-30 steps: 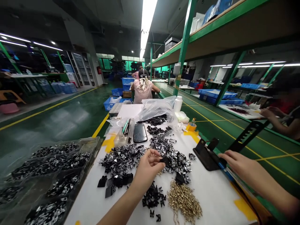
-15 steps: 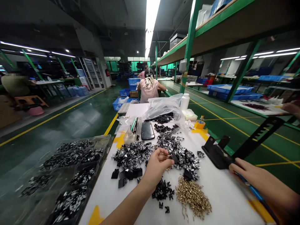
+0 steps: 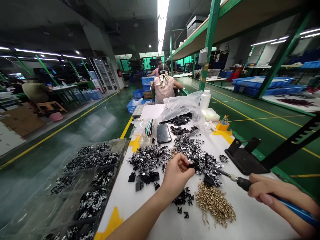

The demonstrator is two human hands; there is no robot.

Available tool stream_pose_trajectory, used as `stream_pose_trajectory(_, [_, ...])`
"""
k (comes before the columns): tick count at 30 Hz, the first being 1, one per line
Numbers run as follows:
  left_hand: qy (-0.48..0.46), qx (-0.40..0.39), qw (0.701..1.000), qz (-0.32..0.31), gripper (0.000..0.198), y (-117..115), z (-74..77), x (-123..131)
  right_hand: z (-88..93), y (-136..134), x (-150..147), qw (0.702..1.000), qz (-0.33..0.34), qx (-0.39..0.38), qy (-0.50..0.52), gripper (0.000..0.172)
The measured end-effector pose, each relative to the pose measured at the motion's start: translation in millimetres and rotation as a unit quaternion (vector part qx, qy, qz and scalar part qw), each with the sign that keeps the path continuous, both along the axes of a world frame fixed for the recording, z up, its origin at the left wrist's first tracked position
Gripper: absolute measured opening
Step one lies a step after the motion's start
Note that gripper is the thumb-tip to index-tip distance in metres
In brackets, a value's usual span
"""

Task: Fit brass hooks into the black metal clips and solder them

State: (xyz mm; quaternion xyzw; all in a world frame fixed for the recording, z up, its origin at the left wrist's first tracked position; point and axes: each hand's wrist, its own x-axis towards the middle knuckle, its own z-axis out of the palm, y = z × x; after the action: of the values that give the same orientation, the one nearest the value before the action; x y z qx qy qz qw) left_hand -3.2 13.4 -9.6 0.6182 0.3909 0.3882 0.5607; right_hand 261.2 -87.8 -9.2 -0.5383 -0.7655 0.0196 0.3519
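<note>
My left hand [image 3: 173,175] is over the middle of the white table, thumb and fingers pinched on a small black plastic part [image 3: 192,166]. My right hand [image 3: 280,193] is wrapped round a soldering iron [image 3: 231,176] with a blue handle. The iron's metal tip points left towards the black part; I cannot tell whether they touch. Beneath and around my left hand lie heaps of black and silver clip-like parts [image 3: 147,161]. A pile of small brass-coloured pieces [image 3: 215,205] lies between my hands, beside a small heap of black parts [image 3: 184,197].
A black iron stand [image 3: 246,160] sits at the table's right edge. A dark phone [image 3: 163,133], yellow tape roll [image 3: 222,125], white bottle [image 3: 205,100] and plastic bag [image 3: 181,105] lie farther back. At left is a compartment tray [image 3: 122,146]. A co-worker [image 3: 163,88] sits ahead.
My right hand has moved the soldering iron away from the stand, its tip now near my left hand. My left hand still pinches a black part. The whole view has shifted slightly.
</note>
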Motion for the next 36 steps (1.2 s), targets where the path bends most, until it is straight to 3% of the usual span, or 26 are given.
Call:
stream_pose_trajectory(4, [0.014,0.015,1.000,-0.005,0.015,-3.3,0.8,0.7,6.4,10.6,-27.3,0.995,0.094,-0.023,-0.005,0.023])
stream_pose_trajectory(10, [0.018,0.014,1.000,-0.016,0.015,-4.0,1.2,-1.1,4.1,12.2,-47.8,0.995,0.054,-0.017,0.086,0.033])
stream_pose_trajectory(19, [0.020,0.012,0.999,-0.029,0.016,-1.6,1.1,-2.5,7.8,12.6,-39.1,0.985,0.084,-0.111,0.105,0.024])
stream_pose_trajectory(26, [0.017,0.032,0.999,-0.040,0.022,-1.2,3.4,-2.5,13.9,11.7,-39.6,0.978,0.060,-0.141,0.143,0.033])
stream_pose_trajectory(32, [-0.017,0.021,0.998,-0.057,0.026,-1.3,6.3,-2.3,11.4,7.8,-36.8,0.972,-0.013,-0.160,0.169,0.042])
stream_pose_trajectory(36, [-0.037,-0.003,0.997,-0.071,0.026,-1.1,7.9,-2.0,10.0,8.7,-35.0,0.961,0.005,-0.185,0.203,0.041])
